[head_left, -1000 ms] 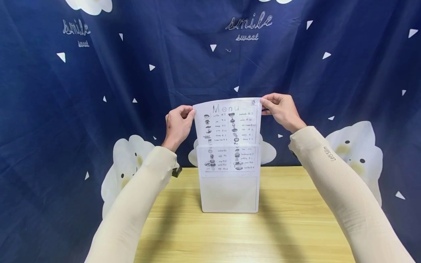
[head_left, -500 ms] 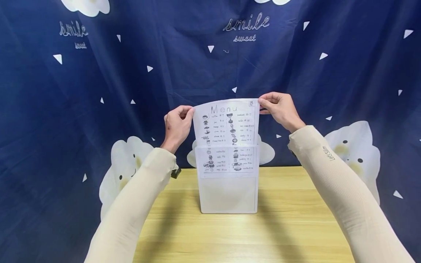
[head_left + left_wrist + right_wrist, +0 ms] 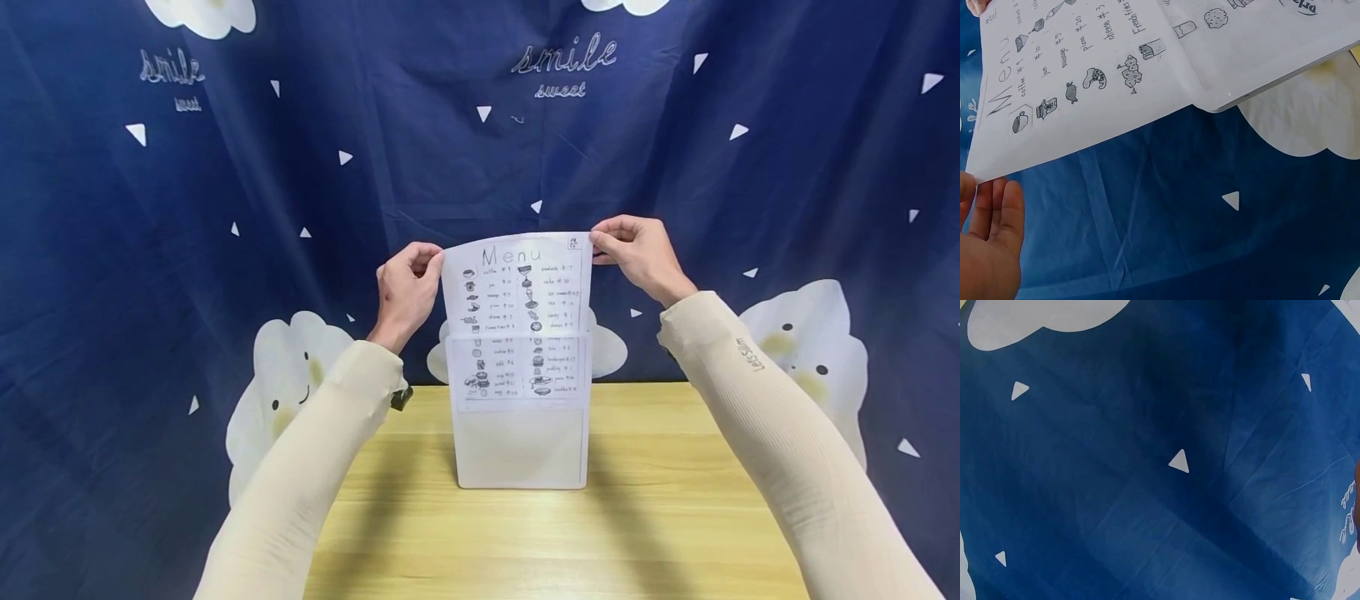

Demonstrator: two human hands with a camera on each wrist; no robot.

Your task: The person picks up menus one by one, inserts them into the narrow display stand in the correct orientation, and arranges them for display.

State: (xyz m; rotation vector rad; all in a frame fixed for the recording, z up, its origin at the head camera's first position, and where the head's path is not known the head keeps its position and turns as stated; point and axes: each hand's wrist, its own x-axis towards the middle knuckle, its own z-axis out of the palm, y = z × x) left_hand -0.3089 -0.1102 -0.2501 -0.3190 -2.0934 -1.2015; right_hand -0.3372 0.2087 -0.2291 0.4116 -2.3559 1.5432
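A white paper menu (image 3: 517, 287) with small food drawings and prices stands upright in the middle of the head view. Its lower part sits inside a clear, frosted sign holder (image 3: 521, 450) that stands on the table, and its bottom edge is well above the holder's base. My left hand (image 3: 407, 287) pinches the menu's upper left corner between thumb and fingers. At the upper right corner, my right hand (image 3: 641, 257) pinches the paper. The left wrist view shows the sheet meeting the holder's edge (image 3: 1210, 107). Only a sliver of skin appears at the right wrist view's right edge.
A light wooden table (image 3: 660, 500) carries the holder. Close behind it hangs a dark blue curtain (image 3: 465, 158) printed with white clouds, triangles and lettering.
The menu has slid slightly down into the holder, its top and bottom edges now lower. Both hands have lowered a little with it, still pinching the corners.
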